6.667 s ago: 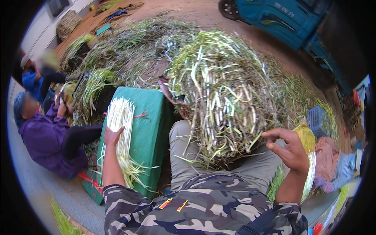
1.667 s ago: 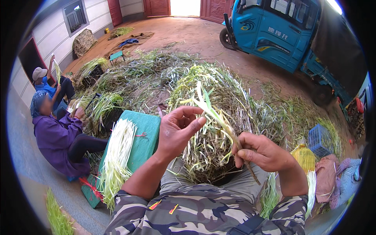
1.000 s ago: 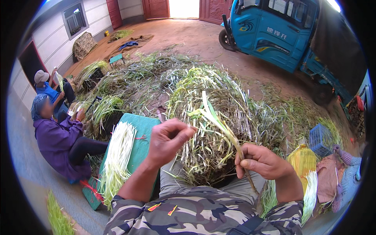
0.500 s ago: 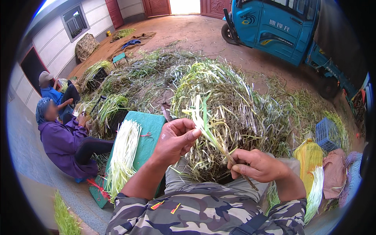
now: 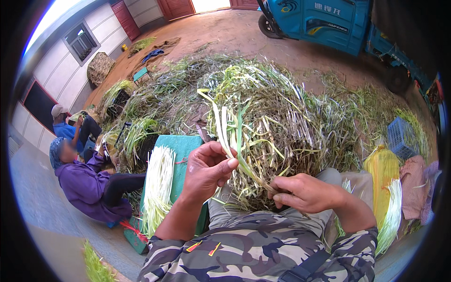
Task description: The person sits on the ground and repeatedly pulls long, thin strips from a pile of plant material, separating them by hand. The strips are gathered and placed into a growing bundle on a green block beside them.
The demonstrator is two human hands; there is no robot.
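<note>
My left hand (image 5: 206,171) pinches a leafy stalk (image 5: 251,173) between thumb and fingers. Above that pinch, pale yellowish strips and a green leaf fan apart. The stalk's brownish lower end is gripped by my right hand (image 5: 303,192), whose fingers are closed over it. Just beyond both hands rises a large heap of uncleaned stalks (image 5: 286,122), dry and brown on the outside with green tips. Left of my left arm, a bundle of clean whitish-green stems (image 5: 159,181) lies on a green block-like stand (image 5: 185,150).
Two people sit at the left, one in a purple top (image 5: 91,183), handling stalks. Leaf litter (image 5: 174,84) spreads over the ground. At the right are a yellow sack (image 5: 378,176), pale stems (image 5: 391,214) and a blue crate (image 5: 401,138). A blue three-wheeled vehicle (image 5: 319,28) stands behind.
The pale strips above my left hand have spread farther apart, one reaching up and left. My right hand has come slightly nearer the left. The whole view has shifted a little.
</note>
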